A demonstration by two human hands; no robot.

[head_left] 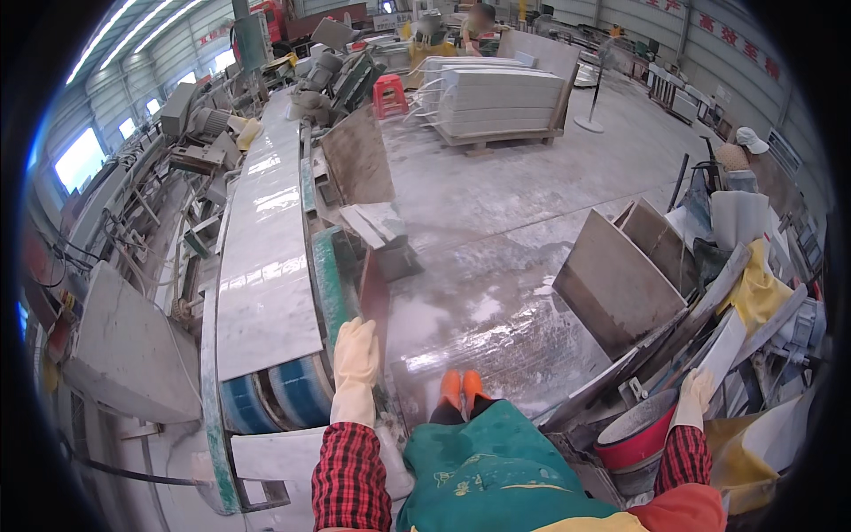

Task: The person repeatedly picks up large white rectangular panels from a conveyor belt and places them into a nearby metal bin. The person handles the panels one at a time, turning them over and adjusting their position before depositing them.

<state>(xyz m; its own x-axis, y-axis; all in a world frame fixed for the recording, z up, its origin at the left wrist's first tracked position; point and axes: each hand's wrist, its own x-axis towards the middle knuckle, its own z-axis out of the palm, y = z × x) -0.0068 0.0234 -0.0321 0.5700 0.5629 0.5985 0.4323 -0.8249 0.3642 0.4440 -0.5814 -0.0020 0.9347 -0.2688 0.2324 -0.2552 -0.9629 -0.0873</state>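
One outstretched, gloved left hand point(355, 355) near glossy rectangular slab point(264, 266); right hand's point(697, 390) grip unclear

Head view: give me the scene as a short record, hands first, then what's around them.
Left hand: gloved, at the near end of the green rail; contact unclear
Right hand: gloved, by the lower end of a white strip; grip unclear
Left side: long pale slab, blue bands at its near end
Right side: red bucket, leaning brown panel
Ahead: white slab stack, red stool
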